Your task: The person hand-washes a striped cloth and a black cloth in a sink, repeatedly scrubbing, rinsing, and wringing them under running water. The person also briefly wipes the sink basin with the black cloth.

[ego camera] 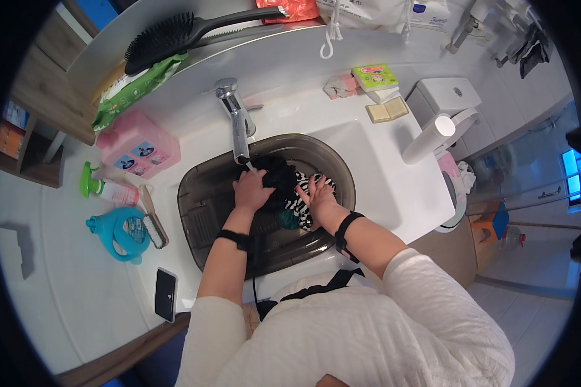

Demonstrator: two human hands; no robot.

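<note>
A dark translucent plastic washbasin (pixel 194 181) with a ribbed washboard area sits in the white sink below a chrome faucet (pixel 239 138). Water runs from the spout onto or beside my left hand (pixel 253 191), which lies at the edge of a black cloth (pixel 278 176); whether its fingers grip the cloth cannot be told. My right hand (pixel 319 196) rests with spread fingers on a black-and-white striped cloth (pixel 301 205) at the basin's right side. A dark green cloth (pixel 287 219) lies beside the striped one.
Left of the basin are a pink jug (pixel 143 145), a spray bottle (pixel 114 191), a blue detergent bottle (pixel 121 234), a scrub brush (pixel 153 225) and a phone (pixel 165 295). Soap bars (pixel 387 110) and a white cylindrical bottle (pixel 428 139) stand at right. A hairbrush (pixel 174 38) lies on the ledge.
</note>
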